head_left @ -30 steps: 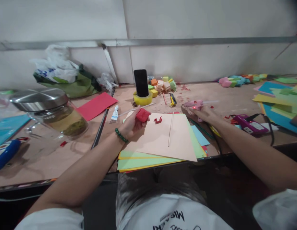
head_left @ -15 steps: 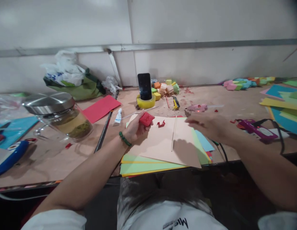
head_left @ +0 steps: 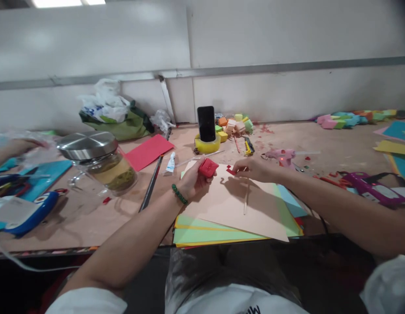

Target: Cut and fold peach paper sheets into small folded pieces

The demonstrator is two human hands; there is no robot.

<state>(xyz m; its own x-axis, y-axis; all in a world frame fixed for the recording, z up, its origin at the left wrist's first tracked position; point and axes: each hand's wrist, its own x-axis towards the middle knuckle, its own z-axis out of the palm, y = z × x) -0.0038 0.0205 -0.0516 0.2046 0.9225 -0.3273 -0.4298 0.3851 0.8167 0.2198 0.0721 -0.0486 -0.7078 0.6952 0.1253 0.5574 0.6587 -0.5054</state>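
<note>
Above the paper stack [head_left: 218, 207], the left hand [head_left: 192, 180] held a red box [head_left: 208, 167] in curled fingers; the right hand [head_left: 253, 169], fingertips nearly together, pinched a red scrap [head_left: 230, 171]; a light grip likely best prevented creasing.

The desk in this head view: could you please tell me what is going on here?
A person's left hand holds a small red folded shape. The right hand pinches a smaller red scrap above a peach sheet. A thin pale stick lies on that sheet. The pink glue gun rests on the desk, in neither hand.
</note>
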